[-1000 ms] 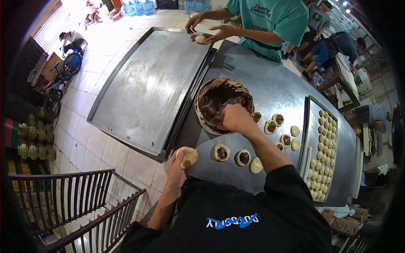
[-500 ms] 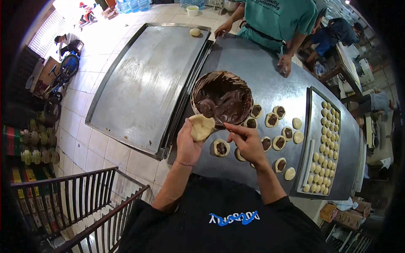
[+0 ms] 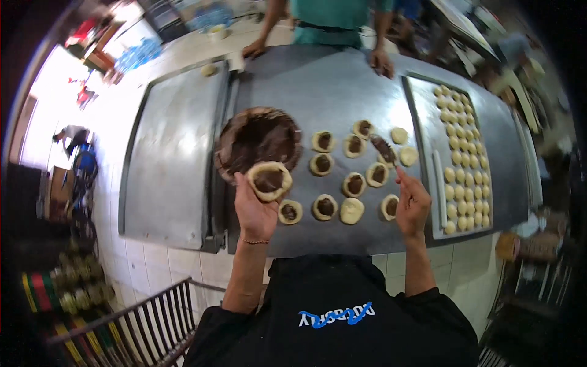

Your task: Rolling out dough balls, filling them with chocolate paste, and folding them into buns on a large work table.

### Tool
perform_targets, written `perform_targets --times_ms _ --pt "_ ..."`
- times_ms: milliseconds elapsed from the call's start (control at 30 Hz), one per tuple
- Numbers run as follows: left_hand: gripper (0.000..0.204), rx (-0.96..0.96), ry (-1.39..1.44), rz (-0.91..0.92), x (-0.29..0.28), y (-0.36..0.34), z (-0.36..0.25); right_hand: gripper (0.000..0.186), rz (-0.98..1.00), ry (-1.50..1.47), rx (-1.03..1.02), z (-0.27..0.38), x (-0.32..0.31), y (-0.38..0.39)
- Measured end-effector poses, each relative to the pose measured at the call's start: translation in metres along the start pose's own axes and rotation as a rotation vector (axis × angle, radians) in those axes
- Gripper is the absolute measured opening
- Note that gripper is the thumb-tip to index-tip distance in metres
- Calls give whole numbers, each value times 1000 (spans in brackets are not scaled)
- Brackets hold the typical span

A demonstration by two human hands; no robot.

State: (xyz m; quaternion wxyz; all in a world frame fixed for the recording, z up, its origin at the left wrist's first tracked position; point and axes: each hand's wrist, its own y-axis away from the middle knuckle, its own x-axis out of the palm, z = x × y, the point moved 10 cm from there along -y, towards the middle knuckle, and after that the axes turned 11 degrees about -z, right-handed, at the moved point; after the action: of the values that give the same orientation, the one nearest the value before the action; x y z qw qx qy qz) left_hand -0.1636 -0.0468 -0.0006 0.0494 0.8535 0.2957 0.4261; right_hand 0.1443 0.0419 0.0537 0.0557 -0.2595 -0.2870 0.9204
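Observation:
My left hand (image 3: 254, 211) holds up a round of dough (image 3: 284, 183) with dark brown filling in its middle, just over the near rim of a bowl (image 3: 227, 131) of the same dark paste. Pinched in my right hand (image 3: 414, 205) is the thin handle of a paste-smeared spoon or spatula (image 3: 383, 148); the coating hides its exact shape. Its end is above the dough rounds to the right. Several filled rounds (image 3: 325, 208) lie across the metal table (image 3: 354, 79). A plain round (image 3: 351, 211) and two more pale ones (image 3: 408, 156) sit among them.
A large metal tray (image 3: 177, 153) with one dough ball (image 3: 208, 70) stands at the left. On the right, another tray (image 3: 422, 101) carries rows of dough balls. Across the table a person in a green shirt (image 3: 330, 21) rests both hands on its edge. A dark railing (image 3: 140, 324) is near left.
The dough in my left hand now bears dark filling. My right hand has gone from the bowl to the right with the spoon or spatula. The whole view has swung rightward.

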Motion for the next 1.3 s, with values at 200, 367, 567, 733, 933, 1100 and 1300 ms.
perform_targets --times_ms 200,367,567,733,933,1100,1300 --pt "50 -682 -383 292 80 -6 232 33 -267 -95 474 -99 -90 43" --pt "42 -598 -1161 576 150 -45 386 30 -502 -1 598 -140 -168 87" --pt "51 798 -1697 288 219 -151 391 32 -636 170 734 -176 -250 121" --pt "71 290 -1780 352 186 -227 404 35 -613 159 759 -195 -242 104" --pt "46 332 -1408 742 210 -98 326 36 -447 -70 716 -199 -158 48" --pt "43 -328 -784 396 71 -7 170 35 -25 -150 579 -111 -6 -43" --pt "37 -426 -377 -147 -100 58 106 29 591 -222 -441 147 215 -102"
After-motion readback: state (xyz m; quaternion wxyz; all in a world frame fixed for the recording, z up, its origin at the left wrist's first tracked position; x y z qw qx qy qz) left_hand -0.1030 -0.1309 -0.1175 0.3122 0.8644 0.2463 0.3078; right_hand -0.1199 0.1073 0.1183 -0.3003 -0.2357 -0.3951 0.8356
